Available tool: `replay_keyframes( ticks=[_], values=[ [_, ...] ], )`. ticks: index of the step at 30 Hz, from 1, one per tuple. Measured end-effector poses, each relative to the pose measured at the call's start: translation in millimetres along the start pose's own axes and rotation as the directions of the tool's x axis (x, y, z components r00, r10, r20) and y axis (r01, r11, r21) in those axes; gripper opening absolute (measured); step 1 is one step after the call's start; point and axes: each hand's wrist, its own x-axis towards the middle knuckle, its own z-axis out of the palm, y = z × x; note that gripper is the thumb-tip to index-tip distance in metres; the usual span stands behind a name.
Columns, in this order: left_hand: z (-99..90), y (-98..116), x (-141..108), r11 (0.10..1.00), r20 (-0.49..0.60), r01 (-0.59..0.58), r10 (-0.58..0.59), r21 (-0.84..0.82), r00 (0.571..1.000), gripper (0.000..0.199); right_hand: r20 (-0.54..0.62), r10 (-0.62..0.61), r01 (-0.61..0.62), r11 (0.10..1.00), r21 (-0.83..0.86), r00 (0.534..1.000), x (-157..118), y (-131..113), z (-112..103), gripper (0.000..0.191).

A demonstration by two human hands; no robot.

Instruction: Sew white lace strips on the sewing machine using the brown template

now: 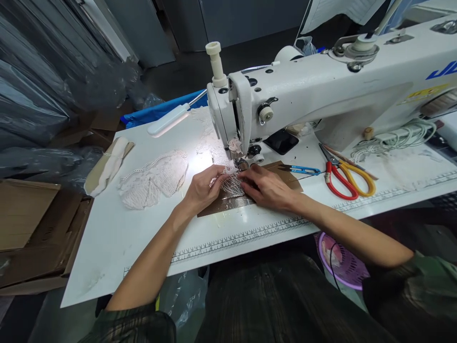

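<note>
Under the needle end of a white sewing machine (221, 119) lies a piece of white lace fabric (233, 186). My left hand (205, 188) pinches the lace's left edge, thumb and fingers pressed together. On the other side, my right hand (266, 186) has its fingers closed on the lace close to the presser foot (243, 164). Parts of the lace are hidden beneath my fingers. More lace (207, 128) spreads out behind the needle area. A brown plate (217, 205) sits under the work.
Left on the white table (107, 257) lie a gathered lace piece (155, 178) and a card wound with white trim (110, 166). Right are blue thread snips (303, 170), red-and-yellow scissors (344, 176) and a black phone-like object (282, 141). A lamp (169, 121) shines over the left. Below stands a purple basket (352, 274).
</note>
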Motion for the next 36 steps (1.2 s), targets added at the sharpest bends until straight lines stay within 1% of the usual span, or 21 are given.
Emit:
replay_keyframes(
  ticks=[2,4,6,9,11,14,16,18,20,23,28,30,33,36],
  values=[
    [-0.6,-4,0,1.000,0.072,-0.025,0.026,-0.019,0.997,0.017,0.071,-0.109,0.116,0.987,-0.110,0.991,-5,0,2,0.033],
    [0.4,-6,-2,0.996,0.168,-0.086,0.086,-0.007,0.982,0.020,0.109,-0.164,0.180,0.969,-0.168,0.981,-9,0,2,0.032],
    [2.3,-8,-6,0.984,0.249,-0.171,0.156,0.040,0.956,0.020,0.102,-0.191,0.207,0.963,-0.173,0.976,-13,1,1,0.029],
    [3.9,-10,-10,0.959,0.303,-0.265,0.224,0.102,0.926,0.018,0.069,-0.241,0.248,0.960,-0.130,0.968,-17,5,-1,0.027],
    [3.4,-9,-10,0.949,0.291,-0.292,0.247,0.121,0.924,0.016,0.056,-0.257,0.261,0.960,-0.103,0.965,-18,7,-1,0.028],
    [1.9,-4,-8,0.944,0.241,-0.294,0.253,0.151,0.937,0.010,0.047,-0.252,0.256,0.962,-0.091,0.967,-19,9,1,0.029],
    [1.9,0,-5,0.938,0.204,-0.305,0.270,0.166,0.941,0.012,0.045,-0.254,0.257,0.962,-0.091,0.966,-18,10,1,0.029],
    [3.0,3,-3,0.925,0.190,-0.340,0.308,0.171,0.932,0.014,0.051,-0.251,0.255,0.962,-0.093,0.967,-18,10,1,0.030],
    [4.7,4,-2,0.911,0.197,-0.375,0.341,0.172,0.919,0.008,0.062,-0.243,0.249,0.964,-0.097,0.968,-18,9,-1,0.030],
    [7.2,3,-4,0.915,0.196,-0.373,0.342,0.152,0.919,0.004,0.088,-0.255,0.262,0.962,-0.078,0.963,-19,9,-2,0.028],
    [10.3,1,-7,0.922,0.142,-0.376,0.362,0.090,0.922,0.004,0.103,-0.261,0.266,0.963,-0.040,0.960,-20,8,-5,0.030],
    [10.8,0,-7,0.919,0.149,-0.382,0.367,0.093,0.918,0.003,0.137,-0.249,0.249,0.968,0.016,0.959,-15,10,-12,0.029],
    [10.2,0,-6,0.911,0.181,-0.399,0.377,0.102,0.908,0.003,0.172,-0.214,0.200,0.975,0.095,0.961,-1,18,-22,0.032],
    [8.9,0,-5,0.903,0.203,-0.413,0.385,0.119,0.900,0.003,0.137,-0.176,0.173,0.984,0.032,0.975,11,30,-23,0.041]
  ],
)
